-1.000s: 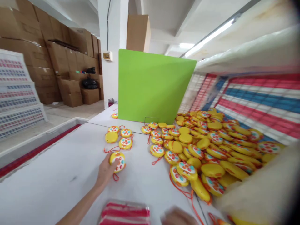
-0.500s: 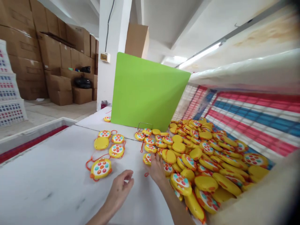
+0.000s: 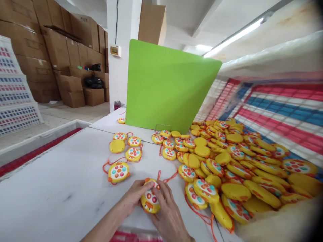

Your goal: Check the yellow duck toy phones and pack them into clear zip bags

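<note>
A yellow duck-faced button toy (image 3: 150, 200) with coloured buttons and an orange cord is held near the table's front edge. My left hand (image 3: 135, 196) grips its left side, thumb on the button face. From the right, my right hand (image 3: 166, 205) closes round the same toy, its fingers over the buttons. Both hands partly cover the toy. Just beyond them on the left lies another button toy (image 3: 118, 171), face up with its cord beside it. Farther back is a small group of such toys, one a plain yellow toy (image 3: 117, 146) lying face down.
A big heap of yellow toys (image 3: 234, 161) fills the right side, against a striped mesh wall (image 3: 285, 107). A green board (image 3: 166, 87) stands upright at the back of the white table (image 3: 63, 188). White crates (image 3: 17, 97) and cardboard boxes (image 3: 32, 64) are stacked at left.
My right hand has taken a toy from the edge of the heap and brought it toward me. My left hand has closed on it too. The view has tilted down somewhat.
</note>
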A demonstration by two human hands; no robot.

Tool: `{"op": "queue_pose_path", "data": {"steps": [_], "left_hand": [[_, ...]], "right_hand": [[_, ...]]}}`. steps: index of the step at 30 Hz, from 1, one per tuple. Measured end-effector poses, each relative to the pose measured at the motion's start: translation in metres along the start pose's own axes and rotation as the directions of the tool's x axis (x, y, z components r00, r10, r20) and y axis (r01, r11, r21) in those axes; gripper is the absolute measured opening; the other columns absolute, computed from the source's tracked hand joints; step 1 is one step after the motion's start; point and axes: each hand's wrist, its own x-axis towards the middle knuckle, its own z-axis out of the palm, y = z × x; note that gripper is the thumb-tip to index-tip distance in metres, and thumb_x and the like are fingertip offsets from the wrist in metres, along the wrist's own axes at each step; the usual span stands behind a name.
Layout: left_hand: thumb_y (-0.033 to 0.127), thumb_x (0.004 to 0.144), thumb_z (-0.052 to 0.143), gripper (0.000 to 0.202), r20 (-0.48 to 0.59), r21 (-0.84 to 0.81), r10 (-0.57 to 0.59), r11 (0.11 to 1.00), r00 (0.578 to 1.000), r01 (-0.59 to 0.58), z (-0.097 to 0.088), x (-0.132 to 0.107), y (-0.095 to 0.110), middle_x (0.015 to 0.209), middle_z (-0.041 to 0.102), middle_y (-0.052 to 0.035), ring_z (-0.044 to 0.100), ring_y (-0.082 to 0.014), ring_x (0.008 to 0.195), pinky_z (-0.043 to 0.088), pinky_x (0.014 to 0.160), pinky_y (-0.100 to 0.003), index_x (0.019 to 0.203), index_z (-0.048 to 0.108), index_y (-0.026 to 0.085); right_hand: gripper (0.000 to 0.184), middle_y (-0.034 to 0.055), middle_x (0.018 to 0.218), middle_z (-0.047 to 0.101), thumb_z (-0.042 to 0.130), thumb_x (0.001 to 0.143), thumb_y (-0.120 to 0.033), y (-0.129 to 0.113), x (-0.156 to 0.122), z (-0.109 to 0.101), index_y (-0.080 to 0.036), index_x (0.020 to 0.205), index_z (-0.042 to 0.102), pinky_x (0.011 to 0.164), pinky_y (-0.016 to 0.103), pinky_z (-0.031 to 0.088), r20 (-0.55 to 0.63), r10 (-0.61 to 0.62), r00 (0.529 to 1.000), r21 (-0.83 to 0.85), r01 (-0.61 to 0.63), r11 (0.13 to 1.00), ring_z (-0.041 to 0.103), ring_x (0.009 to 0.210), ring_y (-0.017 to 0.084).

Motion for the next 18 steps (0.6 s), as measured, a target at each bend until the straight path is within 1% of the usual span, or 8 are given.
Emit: {"op": "queue_pose_path", "data": {"steps": [3,6,8,10,11,13,14,18], "left_hand": [[0.046,0.056,0.075,0.055,-0.084,0.009,-0.02,1.0,0.996,0.021,0.001,-0.009,0.002,0.087,0.066,-0.007,0.062,-0.0241,0.081,0.047,0.062,-0.028,0.096,0.057,0.013],[0.042,0.058,0.075,0.049,-0.133,-0.058,0.031,0.998,0.991,-0.039,0.004,-0.017,0.0,0.087,0.067,-0.0076,0.063,-0.0233,0.083,0.047,0.067,-0.028,0.093,0.058,0.013],[0.042,0.062,0.073,0.045,-0.103,-0.114,0.064,0.991,0.993,-0.075,0.008,-0.022,-0.001,0.087,0.068,-0.0075,0.063,-0.0227,0.083,0.048,0.068,-0.028,0.093,0.059,0.013],[0.043,0.063,0.071,0.044,-0.084,-0.144,0.068,0.986,0.994,-0.08,0.011,-0.026,-0.003,0.088,0.068,-0.0068,0.063,-0.0222,0.084,0.048,0.067,-0.028,0.094,0.059,0.015],[0.042,0.064,0.071,0.043,-0.084,-0.146,0.071,0.986,0.994,-0.083,0.013,-0.029,-0.004,0.087,0.068,-0.0059,0.062,-0.0216,0.084,0.048,0.067,-0.027,0.094,0.059,0.015],[0.042,0.065,0.07,0.04,-0.029,-0.108,0.094,0.989,0.995,-0.097,0.015,-0.033,-0.004,0.085,0.067,-0.0047,0.062,-0.0203,0.081,0.048,0.066,-0.026,0.093,0.06,0.016],[0.042,0.067,0.069,0.038,0.021,-0.072,0.113,0.991,0.993,-0.111,0.015,-0.035,-0.004,0.084,0.067,-0.0044,0.061,-0.0196,0.079,0.048,0.065,-0.026,0.093,0.06,0.016],[0.04,0.071,0.065,0.032,0.155,0.078,0.182,0.978,0.971,-0.196,0.012,-0.037,-0.002,0.078,0.064,-0.0025,0.058,-0.0158,0.07,0.045,0.06,-0.023,0.091,0.06,0.015]], "right_hand": [[0.073,0.0067,0.145,0.027,0.055,0.063,-0.002,-0.011,-0.014,-0.009,-0.027,0.131,0.041,0.103,0.042,0.036,0.014,-0.003,1.0,0.053,0.003,0.999,0.027,0.132,0.027],[0.073,0.0056,0.146,0.027,0.059,0.064,-0.007,-0.016,-0.024,-0.01,-0.028,0.131,0.041,0.101,0.043,0.038,-0.08,0.163,0.983,0.252,-0.139,0.958,0.03,0.13,0.029],[0.062,0.0087,0.14,0.037,0.061,0.071,-0.02,-0.019,-0.027,-0.007,-0.026,0.13,0.043,0.095,0.041,0.043,-0.155,0.4,0.903,0.483,-0.284,0.828,0.039,0.125,0.029],[0.049,0.0121,0.128,0.051,0.055,0.08,-0.035,-0.024,-0.025,-0.006,-0.021,0.126,0.047,0.085,0.038,0.05,-0.102,0.597,0.796,0.72,-0.355,0.596,0.051,0.114,0.028],[0.045,0.0129,0.12,0.058,0.053,0.082,-0.04,-0.028,-0.023,-0.007,-0.018,0.121,0.051,0.08,0.036,0.052,-0.036,0.639,0.768,0.803,-0.359,0.476,0.056,0.107,0.027],[0.041,0.0126,0.105,0.065,0.056,0.08,-0.044,-0.036,-0.017,-0.012,-0.015,0.11,0.057,0.074,0.033,0.053,0.075,0.654,0.753,0.892,-0.344,0.294,0.063,0.093,0.026],[0.04,0.0119,0.1,0.067,0.059,0.078,-0.043,-0.04,-0.014,-0.015,-0.014,0.106,0.059,0.072,0.032,0.053,0.096,0.656,0.749,0.913,-0.329,0.242,0.064,0.089,0.025],[0.039,0.0101,0.092,0.069,0.067,0.073,-0.04,-0.052,-0.011,-0.023,-0.013,0.101,0.06,0.069,0.028,0.053,0.098,0.667,0.739,0.944,-0.281,0.174,0.065,0.083,0.024]]}}
